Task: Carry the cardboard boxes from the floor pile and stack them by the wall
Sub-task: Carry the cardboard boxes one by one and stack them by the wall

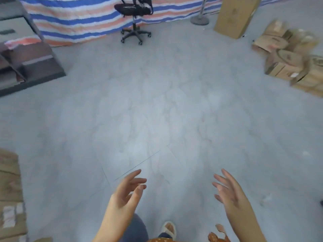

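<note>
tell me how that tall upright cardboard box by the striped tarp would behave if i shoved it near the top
The tall cardboard box stands on a narrow end and already looks tilted, so a high push would probably tip it rather than slide it. The floor looks smooth and glossy, so a low push may slide it easily. Its faces look flat and undented, so it is likely fairly stiff; weight cannot be judged.

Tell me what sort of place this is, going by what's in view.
Probably a storeroom or makeshift workspace. A jumble of cardboard boxes lies on the bare grey floor, a tall box stands upright near a striped tarp hung as a backdrop, and an office chair sits before it.
</note>
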`<state>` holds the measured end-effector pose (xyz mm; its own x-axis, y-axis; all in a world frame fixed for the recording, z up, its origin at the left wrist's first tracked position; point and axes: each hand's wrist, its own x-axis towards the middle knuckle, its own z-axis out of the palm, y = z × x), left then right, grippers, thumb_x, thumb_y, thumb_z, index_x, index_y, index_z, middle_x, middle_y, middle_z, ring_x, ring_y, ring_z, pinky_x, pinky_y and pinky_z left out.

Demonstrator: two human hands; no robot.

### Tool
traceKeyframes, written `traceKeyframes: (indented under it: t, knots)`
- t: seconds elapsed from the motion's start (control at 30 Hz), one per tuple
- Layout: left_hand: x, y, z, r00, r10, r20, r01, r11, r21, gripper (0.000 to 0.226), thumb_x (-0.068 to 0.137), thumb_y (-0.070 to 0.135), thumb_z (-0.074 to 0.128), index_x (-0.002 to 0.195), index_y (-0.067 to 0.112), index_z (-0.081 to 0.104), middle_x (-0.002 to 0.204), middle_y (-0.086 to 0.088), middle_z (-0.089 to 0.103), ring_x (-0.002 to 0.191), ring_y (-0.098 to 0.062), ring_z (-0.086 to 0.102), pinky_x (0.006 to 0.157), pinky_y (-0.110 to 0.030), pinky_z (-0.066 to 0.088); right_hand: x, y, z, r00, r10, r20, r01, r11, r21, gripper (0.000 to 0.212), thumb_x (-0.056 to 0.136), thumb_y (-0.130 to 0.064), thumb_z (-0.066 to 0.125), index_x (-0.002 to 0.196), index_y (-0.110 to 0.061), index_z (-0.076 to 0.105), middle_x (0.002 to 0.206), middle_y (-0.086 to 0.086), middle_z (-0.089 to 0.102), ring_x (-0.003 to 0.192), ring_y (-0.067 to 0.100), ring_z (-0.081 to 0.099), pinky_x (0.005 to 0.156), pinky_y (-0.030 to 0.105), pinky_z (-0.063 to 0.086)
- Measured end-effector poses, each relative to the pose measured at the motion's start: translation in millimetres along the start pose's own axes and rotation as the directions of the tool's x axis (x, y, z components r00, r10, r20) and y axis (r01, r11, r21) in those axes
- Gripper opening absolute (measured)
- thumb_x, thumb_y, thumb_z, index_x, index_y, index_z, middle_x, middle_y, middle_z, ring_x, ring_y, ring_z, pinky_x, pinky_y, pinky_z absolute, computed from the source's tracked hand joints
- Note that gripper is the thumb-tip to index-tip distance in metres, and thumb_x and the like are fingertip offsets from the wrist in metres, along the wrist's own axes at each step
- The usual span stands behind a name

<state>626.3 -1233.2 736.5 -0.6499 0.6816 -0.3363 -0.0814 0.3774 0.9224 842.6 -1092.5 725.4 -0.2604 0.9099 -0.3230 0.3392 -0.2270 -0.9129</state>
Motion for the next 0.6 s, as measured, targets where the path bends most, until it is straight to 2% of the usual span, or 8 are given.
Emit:
traceKeyframes:
  t: [0.17, 0.3, 0.5, 0.6]
  knots:
    - [74, 29, 44, 0.993, -0.005, 0.114, -0.003, 0.998, 0.062, 0.036, 0.092, 0.0, 0.052, 0.109, 0.031, 0.062, 0.1, 0.007, 0.072, 0.089, -0.008, 0.069, 0.082, -0.029, 0.053, 58, -8, -16, 0.993, 0.049, -0.11, -0.044, 0.998, 0.045, 0.041, 0.094, -0.009, 0.053, 0.122, -0.039, 0.051, 0.118, -0.015, 0.064, 0.107, 0.009, 0.063, 0.097, 0.048, 0.048]
    - [158, 62, 78, 0.979, 0.027, 0.202, -0.048, 0.994, 0.102, 0.035, 0.092, 0.002, 0.054, 0.11, 0.03, 0.062, 0.1, 0.009, 0.071, 0.09, -0.009, 0.068, 0.088, -0.036, 0.05, 125, -24, -20, 0.977, 0.056, -0.206, -0.04, 0.996, 0.081, 0.042, 0.093, -0.013, 0.054, 0.122, -0.044, 0.05, 0.118, -0.018, 0.064, 0.107, 0.005, 0.063, 0.096, 0.045, 0.05]
    - [299, 147, 131, 0.931, 0.108, 0.35, -0.157, 0.981, 0.117, 0.036, 0.092, 0.0, 0.052, 0.111, 0.029, 0.063, 0.1, 0.007, 0.071, 0.091, -0.009, 0.068, 0.091, -0.04, 0.049, 241, -74, -24, 0.916, 0.068, -0.396, 0.004, 0.984, 0.177, 0.043, 0.095, -0.01, 0.051, 0.119, -0.045, 0.05, 0.118, -0.015, 0.064, 0.109, 0.009, 0.062, 0.097, 0.049, 0.048]
    - [360, 180, 164, 0.902, 0.113, 0.418, -0.18, 0.976, 0.125, 0.036, 0.093, 0.0, 0.052, 0.11, 0.029, 0.063, 0.099, 0.007, 0.072, 0.089, -0.009, 0.068, 0.092, -0.04, 0.049, 290, -94, -26, 0.89, 0.074, -0.449, 0.018, 0.98, 0.196, 0.043, 0.095, -0.011, 0.052, 0.122, -0.044, 0.049, 0.119, -0.017, 0.063, 0.108, 0.006, 0.062, 0.095, 0.043, 0.05]
